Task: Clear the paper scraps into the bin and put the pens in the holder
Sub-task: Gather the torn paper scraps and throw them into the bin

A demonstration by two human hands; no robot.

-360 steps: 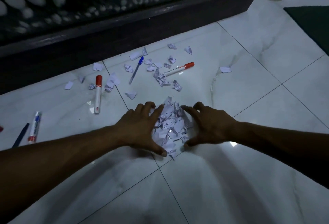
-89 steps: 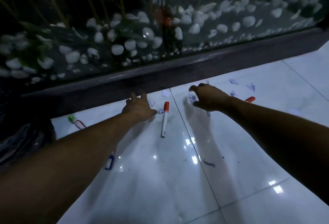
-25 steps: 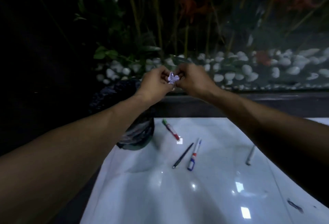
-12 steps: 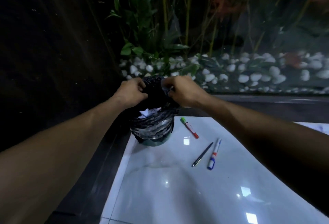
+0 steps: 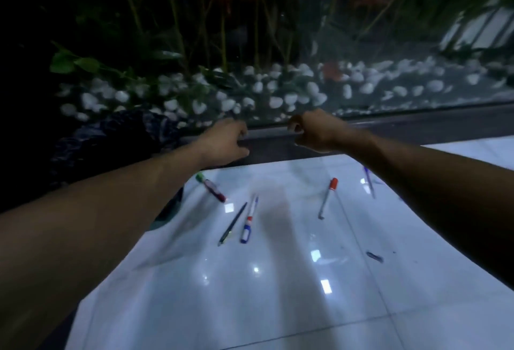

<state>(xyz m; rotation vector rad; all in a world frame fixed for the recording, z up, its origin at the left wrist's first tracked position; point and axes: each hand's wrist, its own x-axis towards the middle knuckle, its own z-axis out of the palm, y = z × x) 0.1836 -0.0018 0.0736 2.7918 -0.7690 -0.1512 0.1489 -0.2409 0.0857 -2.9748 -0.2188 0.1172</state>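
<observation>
While I am holding both arms out over white floor tiles (image 5: 278, 308), my left hand (image 5: 226, 142) and right hand (image 5: 313, 132) are hanging loosely curled, gripping nothing. Bin (image 5: 111, 141), black-lined, sitting far left behind my left forearm. Pens lying on tiles: green-capped marker (image 5: 210, 186), dark pen (image 5: 232, 224), blue marker (image 5: 249, 219), red-capped marker (image 5: 328, 197), blue pen (image 5: 368, 181). Dark scrap (image 5: 374, 256) lying near right.

Two bare forearms, left hand (image 5: 228, 142) and right hand (image 5: 311, 132); no sleeves, rings or watch visible.
</observation>
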